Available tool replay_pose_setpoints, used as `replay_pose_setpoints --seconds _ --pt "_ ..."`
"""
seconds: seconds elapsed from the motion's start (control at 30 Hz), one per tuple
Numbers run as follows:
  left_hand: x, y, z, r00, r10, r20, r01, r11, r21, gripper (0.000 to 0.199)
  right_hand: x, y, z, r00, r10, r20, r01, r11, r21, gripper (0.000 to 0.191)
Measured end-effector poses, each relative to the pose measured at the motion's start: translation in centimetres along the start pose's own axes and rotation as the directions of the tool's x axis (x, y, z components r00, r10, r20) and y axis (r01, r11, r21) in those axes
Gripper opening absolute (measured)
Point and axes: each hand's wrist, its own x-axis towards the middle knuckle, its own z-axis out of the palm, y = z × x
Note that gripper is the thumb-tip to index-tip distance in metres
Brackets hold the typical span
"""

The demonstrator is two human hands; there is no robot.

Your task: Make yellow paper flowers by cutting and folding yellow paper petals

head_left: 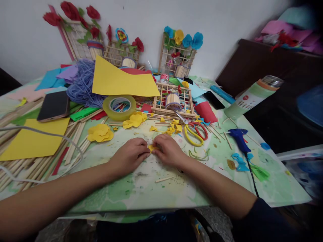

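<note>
My left hand (131, 155) and my right hand (168, 149) meet at the middle of the table, fingertips pinched on a small yellow paper piece (151, 148) between them. Most of that piece is hidden by the fingers. Beyond my left hand lie a yellow paper flower (100, 133) and more yellow petals (135, 119). Small yellow scraps (174, 128) are scattered past my right hand, beside scissors (193, 134) with yellow and red handles.
A blue glue gun (239, 139) with a black cord and a green bottle (252, 97) stand right. Left are wooden sticks (32, 171), a phone (54, 106), a white cable and yellow sheets. Behind are a tape roll (107, 107) and stick frames (185, 89) with paper flowers.
</note>
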Motion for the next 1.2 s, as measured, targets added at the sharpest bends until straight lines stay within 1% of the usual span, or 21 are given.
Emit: replay_pose_setpoints --seconds 0.1,0.17,0.23,0.33,0.4,0.47,0.53,0.63,0.73,0.83,0.93,1.07,1.2 --pt "-0.1 -0.1 0.2 0.998 -0.058 -0.026 0.059 0.998 0.025 0.015 0.0 0.1 0.1 1.000 0.008 -0.022 -0.007 0.999 0.031 0.021" --pt "-0.1 -0.2 0.3 0.993 -0.098 -0.061 0.101 0.994 0.049 0.019 0.0 0.1 0.1 0.999 0.016 -0.031 -0.015 0.998 0.055 0.023" --pt "-0.1 -0.3 0.4 0.991 -0.114 -0.076 0.119 0.991 0.058 0.024 -0.1 0.1 0.1 0.999 0.026 -0.030 -0.024 0.997 0.075 0.024" --pt "0.1 -0.5 0.3 0.995 -0.100 -0.024 0.100 0.994 0.034 0.021 -0.1 0.1 0.2 0.999 0.023 -0.031 -0.020 0.995 0.093 0.024" --pt "0.1 -0.6 0.2 0.997 -0.072 0.001 0.072 0.997 0.024 0.017 -0.1 0.2 0.2 0.999 -0.002 -0.043 0.006 0.995 0.101 0.017" --pt "0.2 -0.6 0.1 0.999 -0.036 -0.014 0.036 0.998 0.045 0.018 -0.2 0.3 0.2 0.998 -0.029 -0.051 0.033 0.995 0.092 0.007" --pt "0.2 -0.5 0.1 0.999 0.012 -0.053 -0.007 0.995 0.103 0.018 -0.2 0.2 0.2 0.997 -0.050 -0.056 0.053 0.997 0.054 0.004" --pt "0.1 -0.1 0.0 0.991 0.099 -0.085 -0.075 0.964 0.254 0.020 -0.3 -0.1 0.1 0.990 -0.103 -0.094 0.097 0.993 -0.060 0.010" --pt "0.0 0.7 -0.1 0.985 0.164 -0.047 -0.129 0.898 0.421 0.022 -0.3 -0.6 0.1 0.978 -0.183 -0.098 0.160 0.965 -0.208 0.016" --pt "-0.1 1.2 0.0 0.982 0.188 -0.002 -0.162 0.851 0.499 0.022 -0.4 -0.9 0.3 0.973 -0.228 -0.036 0.206 0.927 -0.314 0.029" --pt "-0.2 1.3 0.2 0.979 0.204 0.008 -0.181 0.850 0.495 0.020 -0.6 -1.0 0.3 0.982 -0.189 -0.001 0.179 0.930 -0.320 0.027" --pt "-0.3 1.1 0.5 0.979 0.206 0.002 -0.184 0.872 0.453 0.016 -0.7 -1.1 0.0 0.994 -0.104 0.018 0.105 0.964 -0.245 0.021" --pt "-0.7 1.3 0.3 0.980 0.199 0.017 -0.189 0.897 0.400 0.018 -0.8 -1.0 -0.3 0.997 -0.068 0.025 0.071 0.983 -0.169 0.021"
